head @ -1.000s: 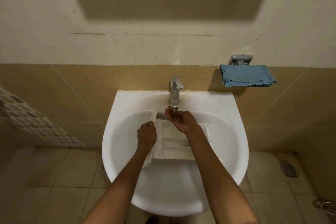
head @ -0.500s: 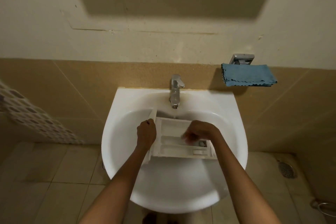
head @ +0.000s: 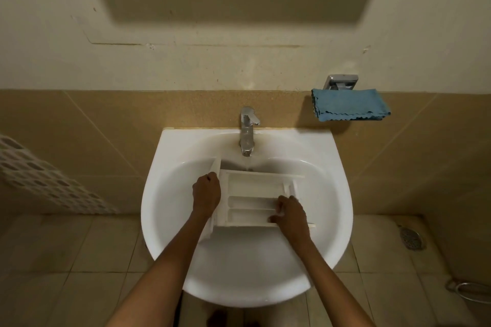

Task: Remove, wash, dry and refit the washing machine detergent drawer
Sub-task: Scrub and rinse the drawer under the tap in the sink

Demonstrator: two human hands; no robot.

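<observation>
The white detergent drawer (head: 253, 188) lies open side up inside the white sink (head: 170, 194), its far edge under the chrome tap (head: 247, 135). A thin stream of water falls from the tap onto that edge. My left hand (head: 206, 194) grips the drawer's left end, by its front panel. My right hand (head: 288, 214) is closed on the drawer's near right corner, fingers over the compartment dividers. Several compartments show between my hands.
A folded blue cloth (head: 349, 107) lies on a chrome wall holder at the right, above the sink. A white perforated basket (head: 39, 180) stands at the left. A floor drain (head: 411, 239) and a hose (head: 470, 289) are on the tiled floor at the right.
My right hand left the tap spout, came down to the drawer and slid to its near right corner. The drawer has shifted slightly under the running water.
</observation>
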